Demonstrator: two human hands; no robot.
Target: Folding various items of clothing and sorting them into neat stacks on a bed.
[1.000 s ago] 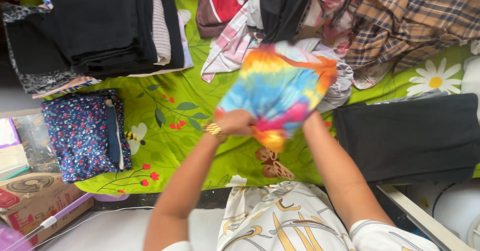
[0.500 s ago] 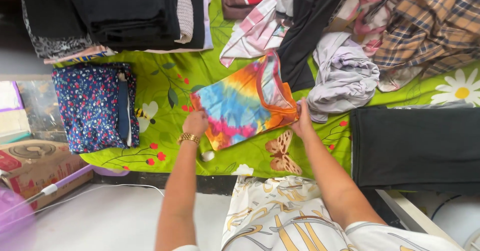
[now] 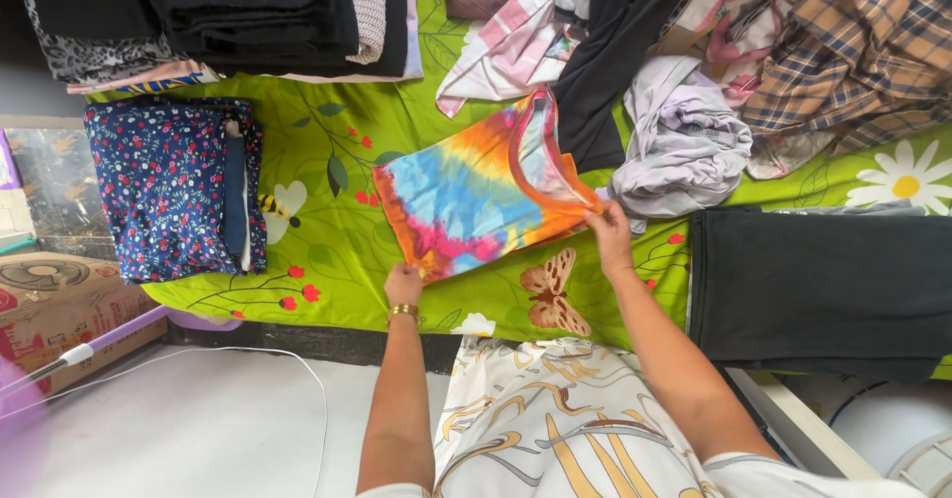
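Note:
A tie-dye shirt point(image 3: 474, 192) in blue, orange, yellow and pink lies folded on the green floral bedsheet point(image 3: 327, 161). My left hand point(image 3: 404, 285), with a gold bracelet at the wrist, pinches its near left corner. My right hand point(image 3: 609, 234) grips the shirt's right edge by the orange collar. Both arms reach forward over my white and gold patterned clothing point(image 3: 545, 419).
A folded navy floral garment point(image 3: 169, 186) lies left. Dark folded stacks point(image 3: 248, 12) sit at the back left. Loose clothes pile at the back right, with a plaid shirt point(image 3: 853, 52) and lilac cloth point(image 3: 684, 141). A black folded garment point(image 3: 823, 290) lies right. Cardboard box point(image 3: 50, 305) and a white cable point(image 3: 198, 354) on the floor.
The tie-dye shirt, held up in the air a second ago, has been lowered and laid flat on the sheet. Both hands moved down to its near edge.

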